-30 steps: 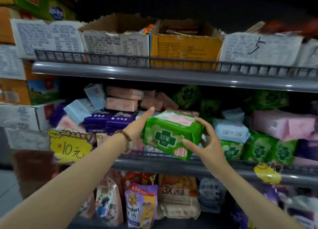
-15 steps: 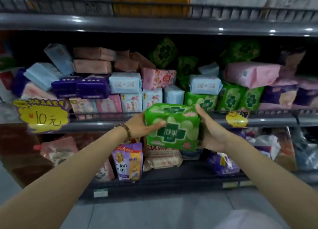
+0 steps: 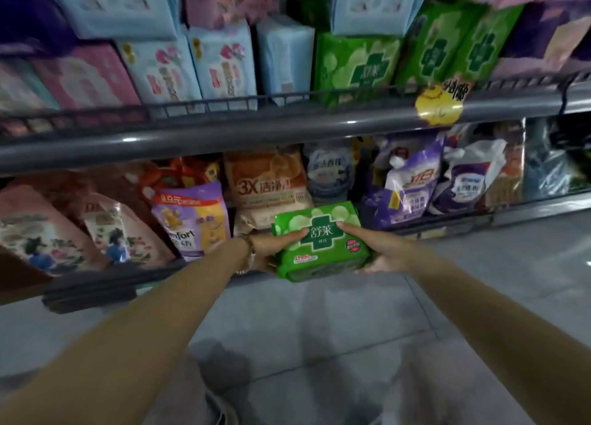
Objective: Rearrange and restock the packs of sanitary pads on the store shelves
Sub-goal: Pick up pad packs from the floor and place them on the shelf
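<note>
Green pack (image 3: 323, 255) gripped between both hands (image 3: 272, 248) (image 3: 382, 253).

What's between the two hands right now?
The green pack, gripped by the left hand and right hand at either side, in the head view.

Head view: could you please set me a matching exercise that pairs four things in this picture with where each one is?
Things:
1. green pack
2. yellow tag
3. purple Comfort bag
4. light blue packs

Places:
A. on the lower shelf
B. hanging on the front edge of the upper shelf
C. held between the left hand and the right hand
D. standing on the upper shelf behind its wire guard

Pairs: 1-C, 2-B, 3-A, 4-D
</note>
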`<action>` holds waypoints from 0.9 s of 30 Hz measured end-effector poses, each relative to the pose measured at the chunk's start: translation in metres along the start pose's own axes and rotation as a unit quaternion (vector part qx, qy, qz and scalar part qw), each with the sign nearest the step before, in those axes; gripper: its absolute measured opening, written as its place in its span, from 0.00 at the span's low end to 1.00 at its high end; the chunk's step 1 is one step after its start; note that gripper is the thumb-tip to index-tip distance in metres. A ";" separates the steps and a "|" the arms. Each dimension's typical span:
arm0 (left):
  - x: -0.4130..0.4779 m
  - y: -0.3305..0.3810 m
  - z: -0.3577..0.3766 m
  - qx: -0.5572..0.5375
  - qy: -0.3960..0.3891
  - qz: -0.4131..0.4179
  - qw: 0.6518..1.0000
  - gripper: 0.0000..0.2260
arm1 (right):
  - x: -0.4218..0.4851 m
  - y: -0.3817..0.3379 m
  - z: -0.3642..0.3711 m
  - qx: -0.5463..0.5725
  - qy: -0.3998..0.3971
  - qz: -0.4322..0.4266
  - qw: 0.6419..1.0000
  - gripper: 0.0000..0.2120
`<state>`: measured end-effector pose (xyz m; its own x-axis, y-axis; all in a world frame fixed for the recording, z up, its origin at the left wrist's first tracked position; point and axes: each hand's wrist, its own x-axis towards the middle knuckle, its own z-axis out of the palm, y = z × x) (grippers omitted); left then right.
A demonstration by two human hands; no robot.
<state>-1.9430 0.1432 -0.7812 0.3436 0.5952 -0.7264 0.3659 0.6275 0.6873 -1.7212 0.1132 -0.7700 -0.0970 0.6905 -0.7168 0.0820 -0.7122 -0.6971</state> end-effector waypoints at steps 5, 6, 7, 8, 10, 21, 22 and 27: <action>0.067 -0.065 0.009 -0.039 -0.019 -0.074 0.996 0.11 | 0.074 0.065 -0.009 0.037 -0.008 0.048 0.998 0.32; 0.078 -0.076 0.011 -0.045 -0.022 -0.085 0.995 0.11 | 0.085 0.075 -0.010 0.036 -0.011 0.055 0.998 0.27; 0.090 -0.087 0.012 -0.050 -0.025 -0.093 0.994 0.12 | 0.095 0.086 -0.011 0.038 -0.015 0.062 0.997 0.23; 0.100 -0.096 0.013 -0.055 -0.026 -0.100 0.993 0.13 | 0.104 0.095 -0.011 0.040 -0.024 0.069 0.997 0.19; 0.120 -0.114 0.015 -0.066 -0.017 -0.115 0.991 0.16 | 0.121 0.111 -0.014 0.034 -0.029 0.078 0.996 0.18; 0.192 -0.174 0.031 -0.109 0.073 -0.107 0.986 0.13 | 0.200 0.186 -0.014 0.049 0.035 0.060 0.996 0.16; 0.196 -0.177 0.031 -0.108 0.081 -0.109 0.985 0.12 | 0.204 0.190 -0.013 0.052 0.039 0.059 0.996 0.15; 0.212 -0.191 0.033 -0.125 0.097 -0.117 0.980 0.07 | 0.218 0.200 -0.012 0.068 0.059 0.047 0.995 0.13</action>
<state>-1.9111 0.1331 -1.0663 0.0959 0.4885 -0.8673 0.1829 0.8478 0.4978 -1.7144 0.1225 -1.0663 0.0220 0.6237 -0.7814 -0.0501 -0.7799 -0.6239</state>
